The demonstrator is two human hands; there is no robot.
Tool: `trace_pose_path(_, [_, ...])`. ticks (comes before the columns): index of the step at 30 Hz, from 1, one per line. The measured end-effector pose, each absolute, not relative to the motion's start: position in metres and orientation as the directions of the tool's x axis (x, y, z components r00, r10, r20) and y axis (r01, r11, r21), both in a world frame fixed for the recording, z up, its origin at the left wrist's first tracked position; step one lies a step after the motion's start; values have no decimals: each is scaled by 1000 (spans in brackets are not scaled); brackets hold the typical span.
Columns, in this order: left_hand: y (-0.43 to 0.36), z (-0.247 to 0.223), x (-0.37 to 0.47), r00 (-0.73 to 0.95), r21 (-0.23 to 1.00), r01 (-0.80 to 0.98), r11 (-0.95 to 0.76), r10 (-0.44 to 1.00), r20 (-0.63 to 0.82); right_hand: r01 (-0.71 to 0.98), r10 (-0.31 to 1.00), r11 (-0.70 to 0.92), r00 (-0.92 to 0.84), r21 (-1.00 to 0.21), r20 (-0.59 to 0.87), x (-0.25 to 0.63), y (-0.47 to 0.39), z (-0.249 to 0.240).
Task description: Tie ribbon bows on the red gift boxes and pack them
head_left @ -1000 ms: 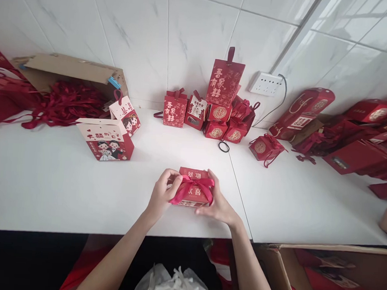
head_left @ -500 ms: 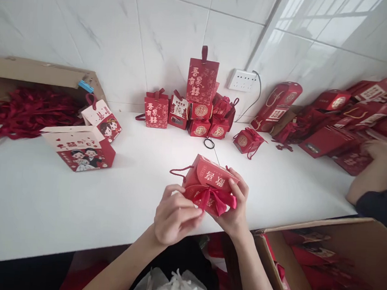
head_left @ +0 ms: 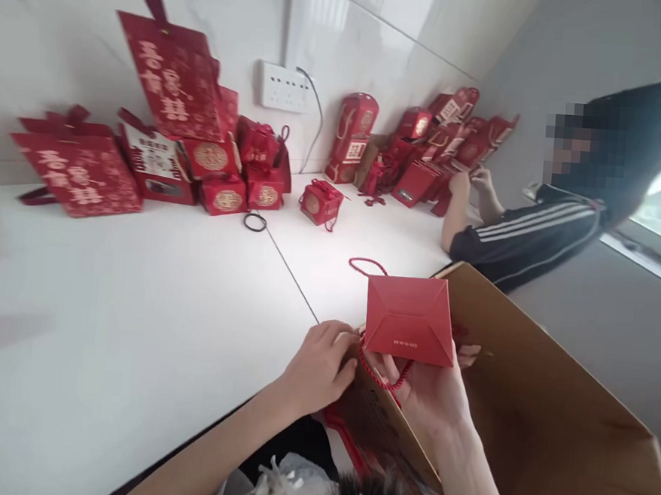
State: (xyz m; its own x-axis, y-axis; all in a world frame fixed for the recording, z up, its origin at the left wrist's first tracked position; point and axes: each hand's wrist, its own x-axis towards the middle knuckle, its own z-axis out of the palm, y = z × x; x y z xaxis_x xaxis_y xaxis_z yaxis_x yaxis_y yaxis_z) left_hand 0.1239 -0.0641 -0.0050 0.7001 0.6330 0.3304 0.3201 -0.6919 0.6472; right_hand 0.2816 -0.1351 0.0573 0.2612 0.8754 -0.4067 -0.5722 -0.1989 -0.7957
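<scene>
My right hand holds a small red gift box from below, its plain folded underside turned toward me and a red cord handle looping off its far side. The box hangs over the near rim of a large open cardboard carton beside the white table. My left hand sits at the box's lower left corner, fingertips touching the cord there, fingers curled.
Red gift boxes and bags stand stacked against the tiled wall, a lone small box and a black hair tie in front. More red boxes pile at the far corner, where another person in a dark striped sleeve works.
The red box was lifted off the table, flipped so its underside faces me, and carried right over the carton. My view swung right; the other person came into sight.
</scene>
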Motion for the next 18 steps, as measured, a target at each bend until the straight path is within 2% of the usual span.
trace_pose_path(3, [-75,-27,154,826,535,216,-817,445,345,-435,809,-130,474,-891,-349,320,-152,40])
trace_pose_path(6, [-83,-44,165,863,482,247,-841,417,285,-170,721,-101,666,-980,-190,376,-172,10])
trace_pose_path(8, [-85,-50,166,860,476,277,-835,436,265,55,681,-234,722,-971,-123,416,-186,-16])
trace_pose_path(10, [-86,-52,166,857,473,280,-835,439,269,204,640,-392,761,-897,-106,449,-204,-44])
trace_pose_path(14, [-86,-54,165,861,449,267,-853,421,287,195,519,-544,842,-816,-145,467,-244,-93])
trace_pose_path(18, [-85,-57,165,866,428,270,-862,412,285,164,539,-548,819,-820,-197,429,-276,-120])
